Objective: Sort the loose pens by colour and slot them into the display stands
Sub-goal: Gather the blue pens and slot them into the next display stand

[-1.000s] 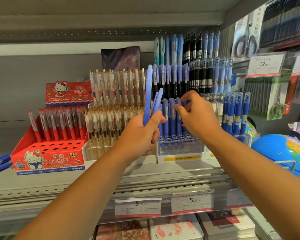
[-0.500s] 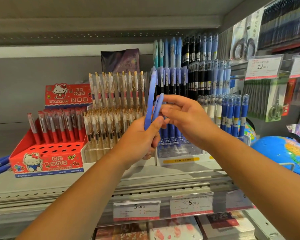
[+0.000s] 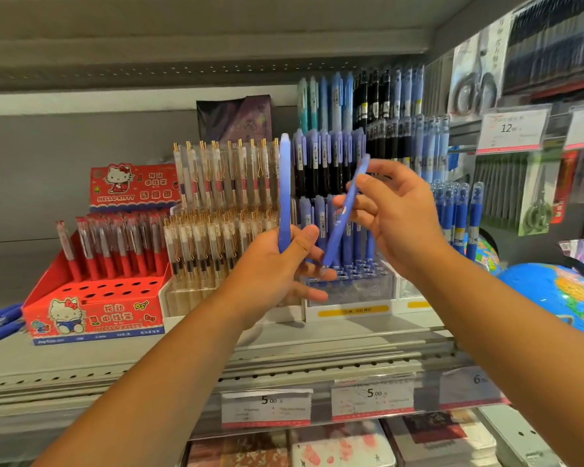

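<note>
Two loose pens are in hand, both matte blue. One pen (image 3: pixel 285 183) stands upright, paling to a lighter blue at its rounded top. The other pen (image 3: pixel 338 232) is tilted, top toward the right and tip down to the left.

They are held in front of a clear display stand (image 3: pixel 351 291) near the middle of the shelf (image 3: pixel 317 335). This stand carries rows of matching blue pens, with open holes along its front.

To its left is a stand of clear pens with gold clips (image 3: pixel 223 183). Further left, a red Hello Kitty stand (image 3: pixel 95 318) holds red pens (image 3: pixel 115 244) at the back, and its front holes are unfilled. More loose blue pens (image 3: pixel 0 320) lie at the shelf's left edge, cut off by the frame.

The lower ends of both held pens are hidden or blurred among the fingers. A bit of blue under the left thumb may be a further pen, but that cannot be made out. The print on the price tags (image 3: pixel 371 396) along the shelf's front edge is mostly unreadable apart from the figures. A globe (image 3: pixel 550 294) at the right is cut off.

The left hand (image 3: pixel 270 267) grips the upright pen low down, with the thumb pressed across the barrel and the fingers curled. The right hand (image 3: pixel 402 214) pinches the tilted pen near its upper half between thumb and forefinger, the other fingers loosely bent. That pen's tip lies at the left hand's fingers; whether they touch it cannot be told.
</note>
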{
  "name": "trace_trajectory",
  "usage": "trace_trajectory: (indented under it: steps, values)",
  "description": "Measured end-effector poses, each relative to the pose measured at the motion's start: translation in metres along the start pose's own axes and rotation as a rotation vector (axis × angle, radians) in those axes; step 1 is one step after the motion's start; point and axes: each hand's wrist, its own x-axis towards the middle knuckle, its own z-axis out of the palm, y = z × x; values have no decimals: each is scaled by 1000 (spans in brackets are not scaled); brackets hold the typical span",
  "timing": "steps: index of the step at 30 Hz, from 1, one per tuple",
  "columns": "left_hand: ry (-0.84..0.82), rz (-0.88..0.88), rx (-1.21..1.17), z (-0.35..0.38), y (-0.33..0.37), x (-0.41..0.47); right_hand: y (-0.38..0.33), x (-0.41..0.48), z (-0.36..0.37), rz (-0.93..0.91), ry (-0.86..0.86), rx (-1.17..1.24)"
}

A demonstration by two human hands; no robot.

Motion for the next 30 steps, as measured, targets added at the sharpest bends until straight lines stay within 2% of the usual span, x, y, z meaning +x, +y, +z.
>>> trace_trajectory:
  steps: [6, 11, 18, 24, 30]
  values:
    - [-6, 35, 210, -2, 2, -3, 1, 2, -10, -330, 100, -492]
    - [-41, -66, 15, -7, 2, -2, 4, 1, -10, -502, 156, -796]
    - [-72, -8, -163, -5, 2, -3, 6, 1, -11, -392, 156, -1015]
    - [-12, 64, 48, -4, 3, -3, 8, -2, -14, -204, 60, -1192]
    - [-73, 107, 159, -4, 2, 0, 8, -3, -11, -131, -32, -1473]
